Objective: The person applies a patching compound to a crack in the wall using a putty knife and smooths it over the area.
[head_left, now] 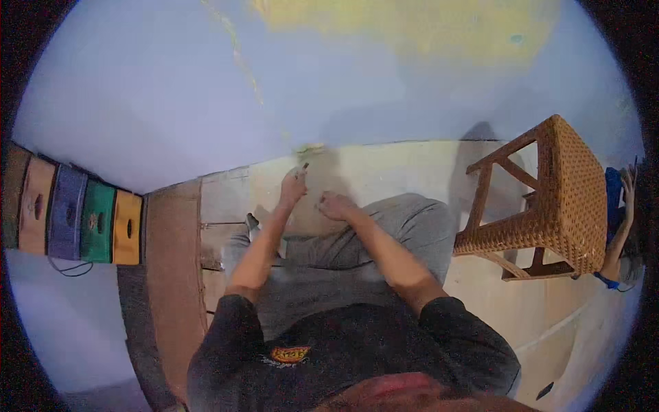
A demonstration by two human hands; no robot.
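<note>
1. Left hand (294,185) reaches forward, arm extended, fingers pinching a small dark tool (305,167) at the wall's base.
2. Right hand (336,204), loosely curled, rests just beside it; whether it grips anything is unclear.

Small dark tool (303,167) upright in left hand (293,187).

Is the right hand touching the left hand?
Apart. The head view shows the left hand raised toward the wall with a small object, the right hand lower over the knee, floor visible between them.
</note>
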